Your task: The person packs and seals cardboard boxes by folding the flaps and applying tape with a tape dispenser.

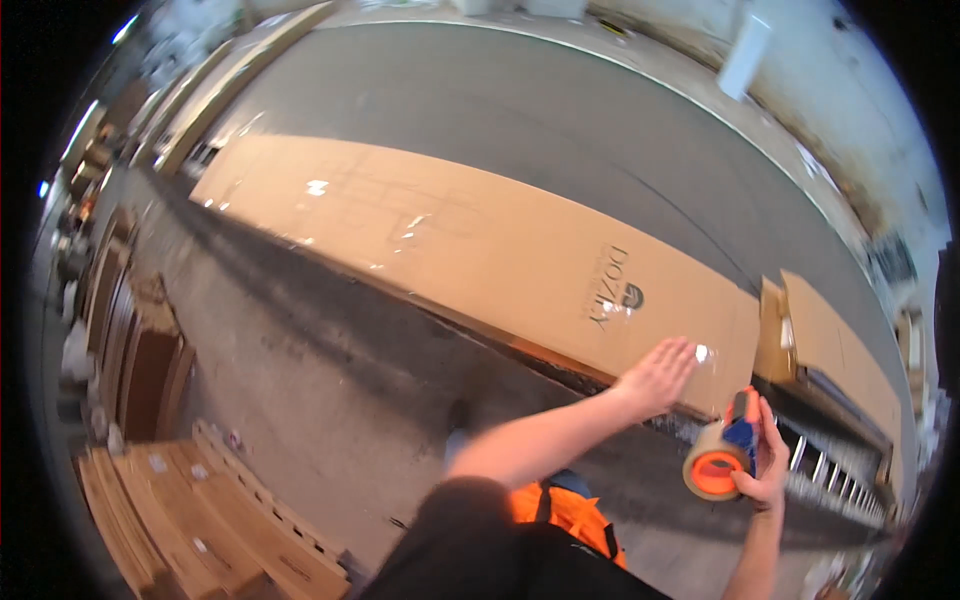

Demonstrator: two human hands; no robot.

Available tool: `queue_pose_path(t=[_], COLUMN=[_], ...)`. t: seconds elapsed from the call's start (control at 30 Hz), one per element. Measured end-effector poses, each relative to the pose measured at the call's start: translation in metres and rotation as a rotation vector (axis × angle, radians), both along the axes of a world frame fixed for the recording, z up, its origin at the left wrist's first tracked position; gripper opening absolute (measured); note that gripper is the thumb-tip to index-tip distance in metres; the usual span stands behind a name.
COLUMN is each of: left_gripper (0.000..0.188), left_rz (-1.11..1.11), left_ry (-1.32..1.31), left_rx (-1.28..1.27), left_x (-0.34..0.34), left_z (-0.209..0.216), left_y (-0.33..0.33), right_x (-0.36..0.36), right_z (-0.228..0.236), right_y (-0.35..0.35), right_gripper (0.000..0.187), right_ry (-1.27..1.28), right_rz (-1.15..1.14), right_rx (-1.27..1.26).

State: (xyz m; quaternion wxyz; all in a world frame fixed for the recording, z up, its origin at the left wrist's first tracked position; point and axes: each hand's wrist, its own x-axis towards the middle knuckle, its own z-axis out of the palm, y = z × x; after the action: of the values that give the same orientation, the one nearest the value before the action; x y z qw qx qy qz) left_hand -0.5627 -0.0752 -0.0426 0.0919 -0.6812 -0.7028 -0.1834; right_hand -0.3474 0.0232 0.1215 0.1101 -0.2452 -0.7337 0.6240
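A long, flat cardboard box [480, 245] lies on a grey surface, running from the far left to the near right. Clear tape glints at several places on its top, and dark print shows near its right part. My left hand [655, 380] is laid flat on the box near its right end, fingers stretched out together, beside a shiny strip of tape. Just off the box's near right corner, my right hand [770, 465] grips a tape dispenser [740, 432] with a blue and orange body. A wide tape roll with an orange hub sits on it.
Right of the box stands another cardboard box [840, 350], with a metal roller track [835, 480] below it. Flattened cartons [200, 510] are stacked at lower left, and more cardboard [150, 370] stands behind them. A pale wall [850, 110] rises at far right.
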Motion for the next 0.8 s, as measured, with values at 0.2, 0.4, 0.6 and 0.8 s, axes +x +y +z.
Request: queue_pose_path(t=[0.2, 0.4, 0.6, 0.8], left_gripper=[0.098, 0.101, 0.103, 0.112], left_rz=[0.142, 0.274, 0.803, 1.687], left_ry=[0.134, 0.101, -0.273, -0.446], left_rx=[0.014, 0.008, -0.389, 0.149], left_x=[-0.177, -0.293, -0.456, -0.672], left_z=[0.015, 0.037, 0.023, -0.028], left_y=[-0.182, -0.283, -0.437, -0.570], right_x=[-0.144, -0.197, -0.176, -0.236], right_z=[-0.087, -0.094, -0.146, -0.094], right_y=[-0.054, -0.094, -0.083, -0.112], right_gripper=[0.099, 0.100, 0.078, 0.068], right_ry=[0.340, 0.425, 0.303, 0.108], right_rz=[-0.073, -0.133, -0.263, -0.594], right_rx=[-0.347, -0.500, -0.511, -0.349])
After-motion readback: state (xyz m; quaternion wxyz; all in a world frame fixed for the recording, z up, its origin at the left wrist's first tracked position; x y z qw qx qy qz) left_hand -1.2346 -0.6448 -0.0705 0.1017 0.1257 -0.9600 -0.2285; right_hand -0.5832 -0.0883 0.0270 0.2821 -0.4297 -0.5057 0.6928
